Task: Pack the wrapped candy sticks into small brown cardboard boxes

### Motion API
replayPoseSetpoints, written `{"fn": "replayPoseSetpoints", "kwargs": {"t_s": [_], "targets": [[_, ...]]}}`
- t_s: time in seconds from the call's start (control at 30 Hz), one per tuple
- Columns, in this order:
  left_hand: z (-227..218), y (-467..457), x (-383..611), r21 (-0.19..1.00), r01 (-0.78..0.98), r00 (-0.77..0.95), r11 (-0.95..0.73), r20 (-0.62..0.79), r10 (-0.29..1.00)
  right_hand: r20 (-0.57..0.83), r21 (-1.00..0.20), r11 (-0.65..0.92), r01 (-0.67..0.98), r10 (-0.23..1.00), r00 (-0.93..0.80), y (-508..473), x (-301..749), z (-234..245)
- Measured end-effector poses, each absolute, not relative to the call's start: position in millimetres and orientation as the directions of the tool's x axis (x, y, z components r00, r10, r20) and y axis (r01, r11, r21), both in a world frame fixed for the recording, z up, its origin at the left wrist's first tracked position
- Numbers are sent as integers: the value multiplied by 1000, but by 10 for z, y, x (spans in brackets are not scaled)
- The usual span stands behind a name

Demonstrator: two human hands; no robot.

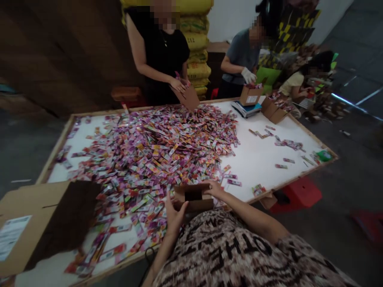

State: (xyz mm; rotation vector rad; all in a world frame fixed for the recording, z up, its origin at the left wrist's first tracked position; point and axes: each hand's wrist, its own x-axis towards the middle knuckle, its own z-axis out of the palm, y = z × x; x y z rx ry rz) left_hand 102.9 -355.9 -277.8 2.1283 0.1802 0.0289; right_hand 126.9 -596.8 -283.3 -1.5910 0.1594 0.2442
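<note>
A small open cardboard box stands at the near edge of the white table. My left hand rests against the box's left side, fingers spread. My right hand lies on the box's top right edge, fingers curled over the rim. A big heap of pink, purple and orange sachets covers the table's middle and left, reaching up to the box.
A large open carton sits at the near left. Across the table a person in black holds a small box; a gloved person works at another box on a scale. More boxes, a red stool.
</note>
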Motion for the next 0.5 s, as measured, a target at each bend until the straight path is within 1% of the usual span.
{"fn": "replayPoseSetpoints", "kwargs": {"t_s": [0.07,0.13,0.2,0.23,0.27,0.3,0.37,0.43,0.5], "targets": [[-2854,-3497,997,789,108,990,-604,-31,136,-199,-978,-88,-188,130,971,-6028,1253,-2730],[-2963,-3448,965,752,61,990,-656,36,133,-140,-975,-200,-95,225,964,-6102,1230,-2730],[-3048,-3431,951,698,-16,985,-716,133,108,-62,-942,-330,61,350,935,-6161,1188,-2826],[-3066,-3432,950,650,-63,981,-758,181,74,-21,-909,-387,157,417,909,-6176,1158,-2895],[-3065,-3438,954,596,-121,977,-794,214,12,13,-866,-435,247,475,880,-6180,1123,-2967],[-3051,-3450,965,548,-198,971,-813,225,-85,35,-816,-478,325,520,853,-6171,1089,-3037],[-3008,-3485,1018,501,-369,929,-783,187,-319,45,-716,-559,417,559,828,-6118,1042,-3162],[-2994,-3531,1108,502,-490,853,-713,110,-510,24,-657,-621,428,550,835,-6034,1045,-3253],[-3026,-3579,1207,490,-547,789,-679,29,-614,9,-629,-650,427,542,840,-5944,1087,-3287]]}}
